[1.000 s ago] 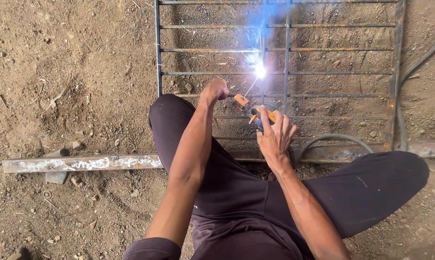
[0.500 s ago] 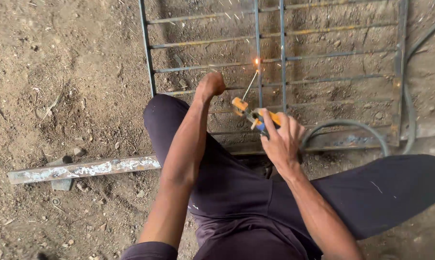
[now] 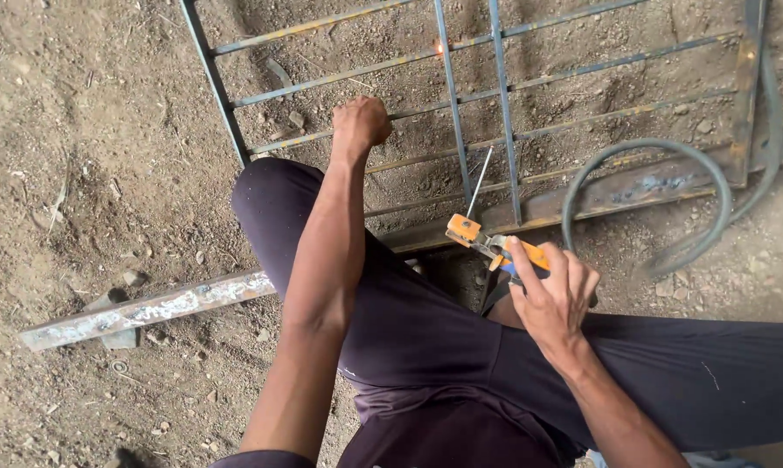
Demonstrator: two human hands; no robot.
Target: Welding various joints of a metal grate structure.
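A person squatting on bare dirt is working over a metal grille [image 3: 504, 87] lying flat on the ground. The left hand [image 3: 361, 123] is closed in a fist around one of the grille's thin cross rods, knuckles facing up. The right hand [image 3: 552, 295] is gripping an orange electrode holder [image 3: 487, 243] just above the right knee, with the welding rod [image 3: 479, 180] clamped in its tip and pointing up toward the two upright bars at the grille's middle; the rod's end is lying close beside them. A small orange spot [image 3: 437, 47] is glowing on a joint higher up the grille. A grey cable [image 3: 634, 147] is looping across the frame's lower right corner. A pale angle iron [image 3: 149, 308] is lying on the dirt beside the left leg.
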